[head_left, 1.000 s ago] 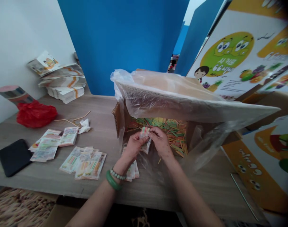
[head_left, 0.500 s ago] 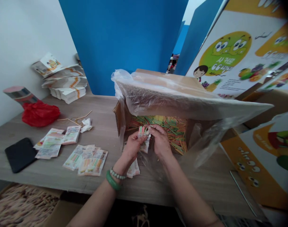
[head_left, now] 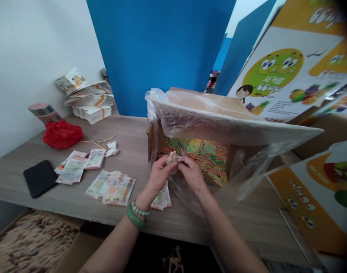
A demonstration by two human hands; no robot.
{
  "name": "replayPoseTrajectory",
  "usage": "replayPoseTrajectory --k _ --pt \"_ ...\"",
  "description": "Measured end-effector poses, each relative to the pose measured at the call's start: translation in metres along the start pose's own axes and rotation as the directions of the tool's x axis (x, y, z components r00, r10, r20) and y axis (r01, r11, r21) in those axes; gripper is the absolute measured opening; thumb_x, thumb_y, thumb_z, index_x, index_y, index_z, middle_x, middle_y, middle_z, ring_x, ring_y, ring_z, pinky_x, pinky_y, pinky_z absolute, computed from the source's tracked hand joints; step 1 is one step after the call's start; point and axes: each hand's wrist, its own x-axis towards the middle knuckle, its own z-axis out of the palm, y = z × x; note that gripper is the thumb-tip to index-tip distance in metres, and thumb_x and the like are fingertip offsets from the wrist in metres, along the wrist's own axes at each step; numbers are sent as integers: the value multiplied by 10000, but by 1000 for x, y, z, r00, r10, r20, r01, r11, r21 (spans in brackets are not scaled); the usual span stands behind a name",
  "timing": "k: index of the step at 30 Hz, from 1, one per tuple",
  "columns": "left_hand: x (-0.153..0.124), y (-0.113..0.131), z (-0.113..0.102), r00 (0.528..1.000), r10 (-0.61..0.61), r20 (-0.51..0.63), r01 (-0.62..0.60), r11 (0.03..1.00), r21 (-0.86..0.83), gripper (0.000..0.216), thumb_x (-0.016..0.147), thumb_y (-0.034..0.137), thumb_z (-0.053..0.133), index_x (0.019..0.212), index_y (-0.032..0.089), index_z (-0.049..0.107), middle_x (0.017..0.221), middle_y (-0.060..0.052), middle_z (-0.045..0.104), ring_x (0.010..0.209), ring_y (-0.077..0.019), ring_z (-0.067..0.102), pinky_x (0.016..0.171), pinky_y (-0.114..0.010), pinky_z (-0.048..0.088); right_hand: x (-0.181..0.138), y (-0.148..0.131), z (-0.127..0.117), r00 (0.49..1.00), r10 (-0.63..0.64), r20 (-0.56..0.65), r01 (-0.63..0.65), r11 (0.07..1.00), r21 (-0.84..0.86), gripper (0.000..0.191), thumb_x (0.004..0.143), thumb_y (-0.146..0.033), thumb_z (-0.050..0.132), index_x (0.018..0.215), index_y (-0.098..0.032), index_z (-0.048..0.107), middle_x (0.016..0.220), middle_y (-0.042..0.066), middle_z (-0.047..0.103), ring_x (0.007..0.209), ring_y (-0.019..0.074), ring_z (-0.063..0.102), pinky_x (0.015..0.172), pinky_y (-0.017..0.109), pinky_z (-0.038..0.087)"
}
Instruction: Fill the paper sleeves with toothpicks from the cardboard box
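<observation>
Centre of frame: one small packet [head_left: 172, 154], coloured stick ends showing at its top, held between two bare hands just before the mouth of an open carton [head_left: 149, 146]. Left hand [head_left: 159, 175]: thumb and fingers closed on the packet's left side; wrist bearing a pale beaded bracelet [head_left: 140, 211] and a green bangle [head_left: 135, 218]. Right hand [head_left: 192, 173]: fingertips pinched on the packet's right side. Carton: lined with clear plastic [head_left: 247, 129], containing many loose thin sticks [head_left: 215, 163] in green, orange, red and yellow. Beside the left wrist, lower centre: a few filled packets [head_left: 160, 201], partly hidden by the arm. Left of centre, on the wood-toned table [head_left: 130, 132]: an overlapping group of filled packets [head_left: 112, 188]; farther left, a second group [head_left: 73, 170], next to a black flat device [head_left: 41, 178]. Above these: crumpled white tissue [head_left: 112, 148], thin tan sticks, a red plastic bag [head_left: 62, 134] touching a cylindrical item [head_left: 44, 111], and a stack of white-and-orange printed cardboard [head_left: 89, 106]. Upper centre: blue panel [head_left: 162, 49]. Right side: printed cartons [head_left: 270, 72] with cartoon faces and fruit; lower right, a thin metal rod [head_left: 295, 236]. Lower left corner: a box of small pinkish pieces [head_left: 33, 242], blurred.
</observation>
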Motion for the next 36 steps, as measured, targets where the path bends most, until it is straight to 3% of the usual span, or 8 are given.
replayPoseTrajectory --k 6,13,19,24,27,29,32,36 --pt "-17 2 -10 997 -36 61 38 999 -35 343 664 237 800 991 163 728 951 -46 726 877 -176 626 845 -305 482 -9 3 10 997 15 -73 -5 992 128 138 746 -341 608 717 -207 591 694 -31 556 688 145 496 674 257 391" --pt "-53 10 -35 1000 -2 25 -3 980 197 228 831 360 671 911 173 772 957 -74 734 927 -197 628 867 -320 473 -40 7 29 992 19 123 -33 994 107 142 736 -341 612 687 -210 589 692 -26 565 706 150 511 678 256 400" --pt "-79 13 -88 956 76 -284 64 889 453 299 874 361 593 637 183 627 619 11 532 631 -144 482 639 -272 398 -69 9 40 951 205 230 -89 896 -434 177 885 -306 474 883 -204 618 855 47 682 804 202 618 741 306 436" --pt "-79 -5 -120 940 230 -253 160 359 919 234 931 243 495 795 174 672 807 -69 599 795 -215 548 727 -326 398 -73 5 62 940 317 127 -49 493 -869 337 944 -380 487 1148 -129 582 1101 183 696 1024 302 648 889 399 436" --pt "-80 -10 -122 946 220 -236 247 -23 969 265 921 188 479 1059 169 705 968 -136 642 902 -285 568 748 -373 393 -71 13 71 946 306 106 -60 487 -871 374 904 -329 547 1218 -127 551 1195 181 673 1115 293 626 929 369 428" --pt "-83 -8 -119 944 243 -223 256 -116 960 305 919 205 492 1149 172 689 1039 -155 649 940 -309 572 761 -389 396 -69 20 71 942 326 78 -119 543 -831 376 883 -280 548 1239 -158 540 1194 145 685 1083 267 647 889 336 441" --pt "-87 -4 -113 941 286 -182 204 -50 978 303 924 243 494 1136 170 698 1087 -157 645 940 -295 583 780 -389 416 -69 26 66 929 368 31 -210 597 -774 396 878 -243 520 1271 -199 521 1104 98 722 981 250 684 794 316 450" --pt "-90 -5 -100 967 236 -96 29 273 961 268 914 258 479 990 189 726 967 -102 644 898 -240 600 779 -345 456 -73 22 60 931 366 10 -220 581 -783 379 895 -200 460 1264 -215 544 1040 93 734 927 248 689 761 320 441"
